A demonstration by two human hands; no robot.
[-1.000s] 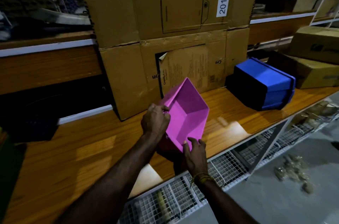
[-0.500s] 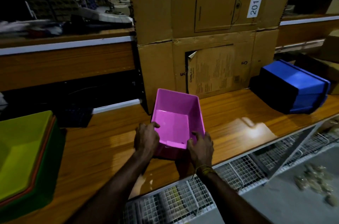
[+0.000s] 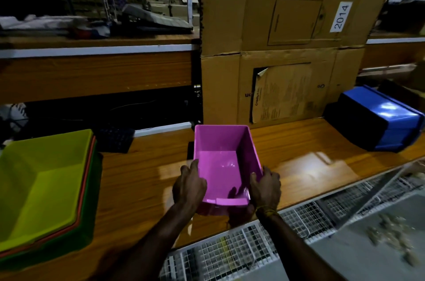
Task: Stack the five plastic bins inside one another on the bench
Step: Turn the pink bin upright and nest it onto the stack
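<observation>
Head view. Pink bin point(image 3: 226, 161) upright near front edge of bench point(image 3: 142, 177), open side up, empty. Left hand point(image 3: 189, 186) wrapped round near-left wall, fingers point(image 3: 192, 166) curled over rim; right hand point(image 3: 265, 185) clasping near-right corner, thumb on rim. Both closed on the bin.

Likely light, stiff, thin-walled; glossy plastic, so probably slick. Best held by the 2 side walls or under the rim, as now.

Nested stack at left: lime bin point(image 3: 39, 179) innermost, empty, with orange and green rims showing below; count of at least 3, exact number unclear. Blue bin point(image 3: 388, 119) at right, well apart, tipped on its side; contents not visible. Cardboard boxes point(image 3: 287, 50) behind.
</observation>
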